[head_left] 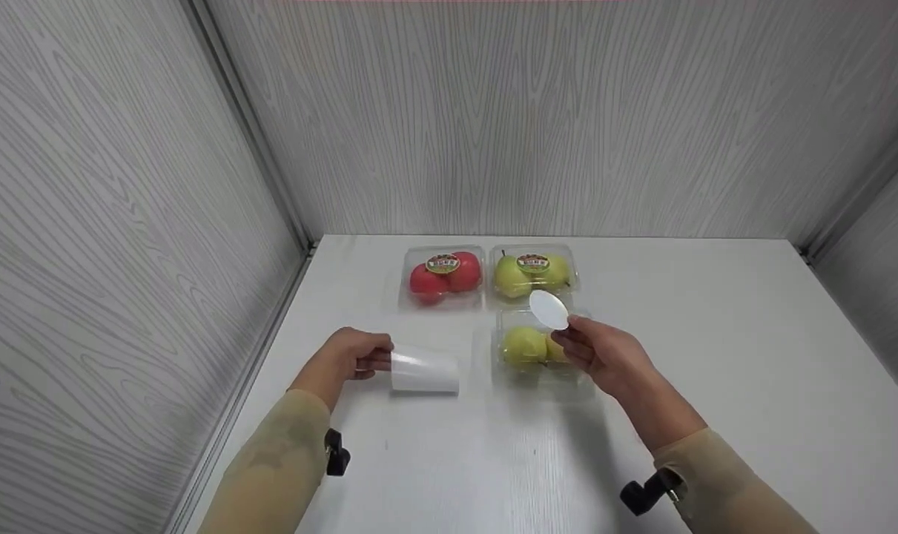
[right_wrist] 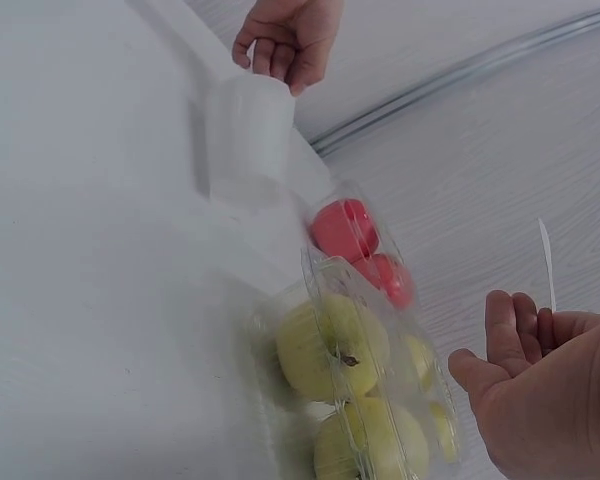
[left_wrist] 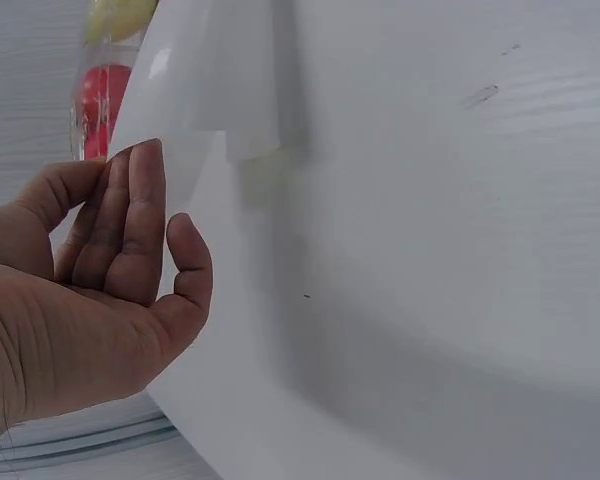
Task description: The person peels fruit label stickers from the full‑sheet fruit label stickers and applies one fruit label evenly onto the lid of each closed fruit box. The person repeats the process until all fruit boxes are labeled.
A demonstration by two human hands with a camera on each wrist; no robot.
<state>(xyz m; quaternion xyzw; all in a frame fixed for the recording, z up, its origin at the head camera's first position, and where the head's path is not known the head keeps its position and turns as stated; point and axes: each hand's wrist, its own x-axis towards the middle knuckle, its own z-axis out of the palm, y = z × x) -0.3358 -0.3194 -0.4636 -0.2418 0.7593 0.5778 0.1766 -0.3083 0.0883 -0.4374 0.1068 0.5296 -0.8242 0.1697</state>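
Note:
My left hand pinches the edge of a curled, glossy white sheet between thumb and fingers, low over the table's left half. In the left wrist view the sheet bends away from the fingertips. My right hand pinches a white oval sticker at its lower edge, held up above the near clear box of yellow-green pears. From the right wrist the sticker appears almost edge-on. Part of the near box is hidden behind the right hand and sticker.
Behind stand two more clear boxes: red apples on the left and pears on the right. Each bears an oval printed label on its lid. Grey wood-grain panels enclose the white table at the back and sides.

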